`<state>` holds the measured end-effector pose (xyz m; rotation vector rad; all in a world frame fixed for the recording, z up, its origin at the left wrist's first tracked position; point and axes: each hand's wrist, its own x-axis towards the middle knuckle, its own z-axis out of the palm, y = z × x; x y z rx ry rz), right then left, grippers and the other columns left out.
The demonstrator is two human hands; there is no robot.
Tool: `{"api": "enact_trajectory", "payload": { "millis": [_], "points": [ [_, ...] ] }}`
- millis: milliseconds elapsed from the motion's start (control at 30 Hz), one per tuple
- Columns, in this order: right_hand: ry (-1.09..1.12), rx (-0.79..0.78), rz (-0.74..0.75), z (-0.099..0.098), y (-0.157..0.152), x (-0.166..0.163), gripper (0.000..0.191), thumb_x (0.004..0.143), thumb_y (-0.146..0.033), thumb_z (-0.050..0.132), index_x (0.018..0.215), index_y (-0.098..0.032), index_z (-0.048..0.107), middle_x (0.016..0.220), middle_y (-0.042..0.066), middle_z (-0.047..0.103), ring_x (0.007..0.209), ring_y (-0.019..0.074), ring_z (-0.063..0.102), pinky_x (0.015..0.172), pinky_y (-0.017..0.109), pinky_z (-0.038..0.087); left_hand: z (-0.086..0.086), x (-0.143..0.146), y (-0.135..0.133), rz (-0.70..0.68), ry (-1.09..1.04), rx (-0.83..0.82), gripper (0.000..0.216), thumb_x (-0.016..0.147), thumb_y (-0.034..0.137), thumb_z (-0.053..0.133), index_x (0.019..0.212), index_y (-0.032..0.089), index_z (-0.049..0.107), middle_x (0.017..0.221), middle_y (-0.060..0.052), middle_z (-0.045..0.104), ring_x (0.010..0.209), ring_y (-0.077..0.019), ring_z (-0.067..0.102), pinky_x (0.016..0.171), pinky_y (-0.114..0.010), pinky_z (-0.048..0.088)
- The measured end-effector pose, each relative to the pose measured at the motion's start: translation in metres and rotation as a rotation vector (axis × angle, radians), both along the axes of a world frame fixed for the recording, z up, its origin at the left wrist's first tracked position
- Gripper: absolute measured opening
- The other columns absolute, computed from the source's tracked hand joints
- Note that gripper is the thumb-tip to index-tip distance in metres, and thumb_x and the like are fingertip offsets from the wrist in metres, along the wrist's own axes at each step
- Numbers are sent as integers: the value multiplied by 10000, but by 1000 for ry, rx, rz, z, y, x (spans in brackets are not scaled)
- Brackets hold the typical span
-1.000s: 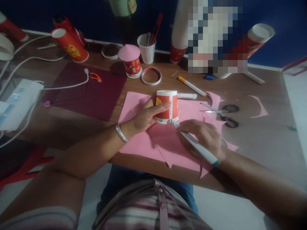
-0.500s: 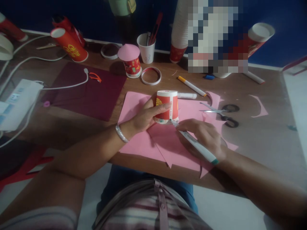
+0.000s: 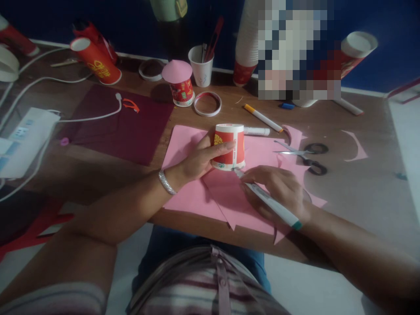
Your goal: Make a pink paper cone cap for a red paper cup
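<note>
My left hand (image 3: 200, 157) is wrapped round a red paper cup (image 3: 239, 146), its thumb lying across the printed side. A white band with small green marks runs along the cup's lower edge. In my right hand (image 3: 278, 188) is a white marker with a green end (image 3: 274, 204), gripped like a pen. The marker's tip meets or nearly meets the cup's lower band; I cannot tell if it touches. Beneath both hands lie sheets of pink paper (image 3: 183, 192). Farther back stands a red cup with a pink paper cone on top (image 3: 177, 72).
Scissors (image 3: 310, 155) lie right of the paper among pink scraps (image 3: 356, 146). An orange-ended marker (image 3: 262, 118), a blue cap (image 3: 287, 106) and a cut cup ring (image 3: 208, 104) lie behind. A white cup of tools (image 3: 201, 70) stands at the back; a power strip (image 3: 28, 142) is left.
The marker's tip has shifted very slightly along the cup's lower band, and my right hand has dropped a touch. The cup stays in my left hand.
</note>
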<state>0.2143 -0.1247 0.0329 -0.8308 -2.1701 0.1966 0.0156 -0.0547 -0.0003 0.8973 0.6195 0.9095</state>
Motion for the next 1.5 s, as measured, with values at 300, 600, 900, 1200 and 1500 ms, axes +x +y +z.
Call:
{"api": "enact_trajectory", "payload": {
  "millis": [300,600,900,1200,1500],
  "points": [
    [20,-1,4,-2,0,1,184,906,-56,688,1031,-173,620,846,47,772,735,161,766,678,255,632,-2,-1,0,-5,-10,-1,475,836,430,811,1184,196,588,1116,-71,761,1024,-246,751,845,-352,585],
    [13,20,-4,-5,2,4,191,930,-64,671,1073,-178,617,872,40,773,758,153,762,692,247,630,0,0,0,4,-13,-12,449,834,409,817,1155,194,589,1063,-60,758,967,-222,749,801,-321,582],
    [-14,25,-35,-4,0,4,184,923,-63,669,1056,-179,617,857,31,771,748,155,765,687,242,624,-1,-1,0,8,-20,-19,425,828,403,827,1123,201,599,1006,-37,754,883,-184,734,778,-298,573],
    [-17,8,-21,0,-1,0,181,921,-60,666,1041,-181,606,830,31,766,695,147,746,637,251,621,2,0,0,1,-20,-8,499,813,429,838,1169,189,584,1103,-75,759,984,-227,750,771,-307,568],
    [-10,8,-30,2,-2,-1,168,915,-65,674,1008,-189,609,805,24,756,673,139,737,625,240,612,0,1,0,5,-1,2,520,813,445,844,1180,192,576,1132,-83,761,904,-194,741,684,-273,524]
  ]
}}
